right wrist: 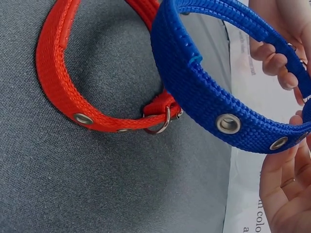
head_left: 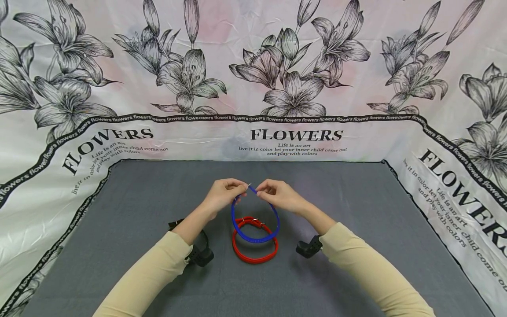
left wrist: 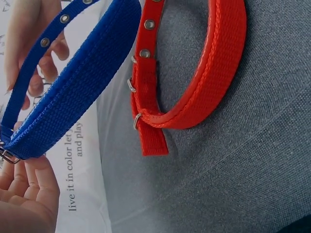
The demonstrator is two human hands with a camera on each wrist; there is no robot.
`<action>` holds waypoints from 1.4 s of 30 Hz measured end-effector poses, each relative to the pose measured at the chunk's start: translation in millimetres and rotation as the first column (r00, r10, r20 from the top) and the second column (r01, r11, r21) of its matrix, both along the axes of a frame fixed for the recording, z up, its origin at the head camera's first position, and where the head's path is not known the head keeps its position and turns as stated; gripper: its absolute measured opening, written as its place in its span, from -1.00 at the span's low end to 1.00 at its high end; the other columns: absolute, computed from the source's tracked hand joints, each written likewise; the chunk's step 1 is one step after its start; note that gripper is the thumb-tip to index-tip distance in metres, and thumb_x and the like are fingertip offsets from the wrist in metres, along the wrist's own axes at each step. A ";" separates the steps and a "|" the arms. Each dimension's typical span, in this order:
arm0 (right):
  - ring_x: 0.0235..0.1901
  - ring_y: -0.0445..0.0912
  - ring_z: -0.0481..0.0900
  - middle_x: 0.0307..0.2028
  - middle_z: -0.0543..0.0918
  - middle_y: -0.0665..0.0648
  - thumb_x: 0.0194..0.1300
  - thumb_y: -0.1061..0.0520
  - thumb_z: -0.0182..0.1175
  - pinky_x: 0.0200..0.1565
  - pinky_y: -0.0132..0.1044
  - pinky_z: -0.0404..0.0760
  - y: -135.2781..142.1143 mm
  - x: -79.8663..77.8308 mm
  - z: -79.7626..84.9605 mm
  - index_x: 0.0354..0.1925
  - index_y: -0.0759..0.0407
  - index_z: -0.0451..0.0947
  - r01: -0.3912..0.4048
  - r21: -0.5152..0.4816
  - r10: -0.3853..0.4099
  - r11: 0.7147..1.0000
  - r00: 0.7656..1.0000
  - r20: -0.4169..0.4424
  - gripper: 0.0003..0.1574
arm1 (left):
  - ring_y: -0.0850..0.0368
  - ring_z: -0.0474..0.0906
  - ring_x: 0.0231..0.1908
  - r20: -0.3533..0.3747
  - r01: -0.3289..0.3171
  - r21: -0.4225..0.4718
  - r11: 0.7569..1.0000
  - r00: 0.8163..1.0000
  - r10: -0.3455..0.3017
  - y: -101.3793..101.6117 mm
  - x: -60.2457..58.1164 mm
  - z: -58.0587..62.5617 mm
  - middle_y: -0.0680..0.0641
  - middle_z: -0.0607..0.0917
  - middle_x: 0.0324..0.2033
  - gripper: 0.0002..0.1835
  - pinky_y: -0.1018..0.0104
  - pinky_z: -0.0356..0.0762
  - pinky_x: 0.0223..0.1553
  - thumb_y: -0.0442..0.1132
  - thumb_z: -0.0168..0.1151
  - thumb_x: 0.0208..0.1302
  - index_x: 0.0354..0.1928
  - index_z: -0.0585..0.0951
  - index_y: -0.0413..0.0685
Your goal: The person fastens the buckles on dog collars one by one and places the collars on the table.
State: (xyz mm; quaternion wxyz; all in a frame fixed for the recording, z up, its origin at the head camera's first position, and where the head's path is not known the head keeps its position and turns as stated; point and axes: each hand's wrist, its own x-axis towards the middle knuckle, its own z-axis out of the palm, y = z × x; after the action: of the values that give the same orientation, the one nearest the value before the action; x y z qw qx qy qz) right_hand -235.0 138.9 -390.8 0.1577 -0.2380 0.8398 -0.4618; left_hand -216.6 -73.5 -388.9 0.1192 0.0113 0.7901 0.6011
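Note:
Held up between both hands is a blue webbing pet collar [head_left: 257, 240], its loop hanging down. My left hand [head_left: 226, 192] pinches it by the end with the metal buckle [left wrist: 8, 156], plain in the left wrist view. Fingertips of my right hand [head_left: 280, 194] pinch the strap end, close to the buckle. Metal eyelets [right wrist: 228, 124] line that strap in the right wrist view. Below and partly behind it, a red collar [head_left: 255, 260] lies on the grey cloth as a closed loop, with its buckle and D-ring [left wrist: 137, 121] on the far side.
Grey cloth [head_left: 138, 198] covers the table. A white fabric printed with flowers and lettering [head_left: 297, 136] rises at the back and both sides. Black wrist cameras [head_left: 309, 248] hang under both forearms.

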 end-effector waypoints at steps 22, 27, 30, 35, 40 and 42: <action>-0.42 -0.05 0.45 -0.34 0.57 0.06 0.32 -0.02 0.10 -0.38 -0.25 0.43 0.4 3.0 0.0 -0.14 0.03 0.52 0.034 0.014 -0.033 0.999 0.999 -0.006 -0.78 | -0.12 0.56 -0.35 0.001 0.075 -0.004 0.997 0.997 -0.075 10.1 2.8 -2.9 -0.17 0.71 -0.32 -0.74 0.38 0.42 -0.50 -0.08 0.25 0.19 -0.17 0.64 -0.09; -0.44 -0.07 0.44 -0.33 0.57 0.09 0.30 -0.01 0.12 -0.38 -0.26 0.42 0.3 5.0 0.0 -0.11 0.08 0.47 0.040 -0.020 -0.040 0.999 0.999 0.007 -0.75 | -0.06 0.57 -0.36 0.014 0.078 -0.005 0.997 0.997 -0.078 10.9 2.7 -5.2 -0.19 0.70 -0.27 -0.73 0.38 0.43 -0.47 -0.10 0.26 0.18 -0.15 0.64 -0.11; -0.43 -0.06 0.45 -0.33 0.58 0.11 0.31 0.02 0.12 -0.37 -0.26 0.42 0.4 5.7 0.0 -0.08 0.11 0.46 0.031 -0.042 -0.031 0.999 1.000 0.002 -0.73 | 0.00 0.57 -0.37 0.016 0.075 -0.018 0.997 0.997 -0.075 10.5 2.7 -6.6 -0.10 0.70 -0.32 -0.71 0.35 0.44 -0.43 -0.08 0.27 0.17 -0.14 0.64 -0.10; -0.33 0.14 0.50 -0.33 0.58 0.08 0.32 0.02 0.11 -0.34 -0.25 0.43 0.9 5.7 -0.5 -0.09 0.09 0.49 0.023 -0.045 -0.023 0.999 1.000 0.001 -0.75 | -0.01 0.55 -0.40 0.021 0.070 -0.029 0.997 0.997 -0.070 9.6 3.9 -5.1 -0.02 0.65 -0.48 -0.73 0.19 0.47 -0.35 -0.05 0.25 0.18 -0.17 0.66 -0.04; -0.29 0.23 0.49 -0.32 0.58 0.07 0.32 0.02 0.10 -0.33 -0.24 0.43 1.5 4.4 -1.5 -0.10 0.05 0.50 0.021 -0.042 -0.021 0.999 1.000 0.003 -0.79 | -0.12 0.58 -0.39 0.005 0.064 -0.026 0.998 0.998 -0.064 8.0 3.8 -3.4 -0.15 0.65 -0.47 -0.71 0.22 0.50 -0.39 0.03 0.16 0.24 -0.22 0.67 -0.01; -0.34 0.16 0.49 -0.33 0.58 0.06 0.33 0.03 0.09 -0.34 -0.24 0.43 1.2 4.1 -2.0 -0.10 0.05 0.50 0.016 -0.041 -0.016 0.999 1.000 -0.003 -0.79 | -0.15 0.59 -0.37 -0.017 0.069 -0.022 0.997 0.997 -0.069 7.1 3.2 -3.2 -0.20 0.66 -0.42 -0.71 0.27 0.50 -0.44 0.02 0.14 0.27 -0.20 0.66 -0.01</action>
State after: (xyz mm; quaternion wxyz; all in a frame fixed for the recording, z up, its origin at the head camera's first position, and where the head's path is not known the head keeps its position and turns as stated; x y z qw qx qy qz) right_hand -230.9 140.1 -392.8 0.1476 -0.2354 0.8323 -0.4797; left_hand -213.4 -66.4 -392.1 0.1328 0.0427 0.7968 0.5879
